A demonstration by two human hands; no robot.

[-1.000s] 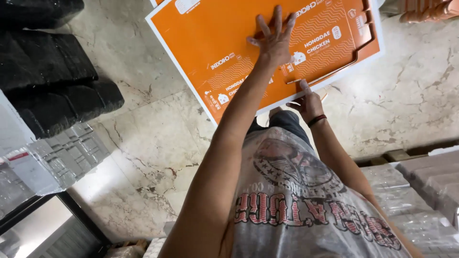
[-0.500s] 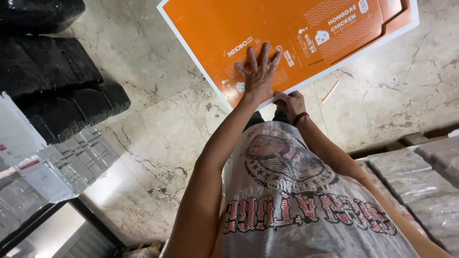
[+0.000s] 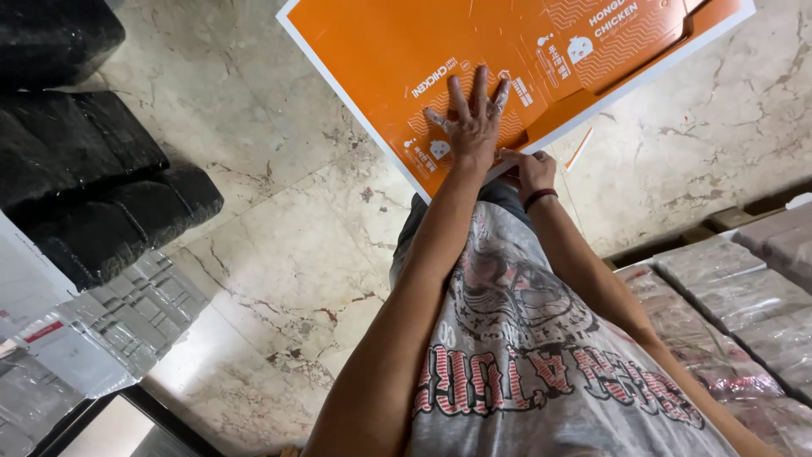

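Note:
A large flat orange cardboard sheet [image 3: 507, 59] with a white edge and printed panels stands over the marble floor in front of me. My left hand [image 3: 472, 123] lies flat on its printed face near the lower corner, fingers spread. Just beside it, my right hand [image 3: 526, 169], with a dark wristband, pinches the sheet's near edge. Both arms reach out over my grey printed shirt [image 3: 541, 355].
Black wrapped bundles [image 3: 93, 186] are stacked at the left. Plastic-wrapped flat stacks sit at the lower left [image 3: 127, 313] and on a pallet at the right [image 3: 744, 296]. A thin orange strip [image 3: 579, 148] lies on the marble floor [image 3: 279, 245].
The orange sheet has shifted up and to the right in view. My left hand has slid from its middle toward the near corner, close to my right hand, which keeps its hold on the edge.

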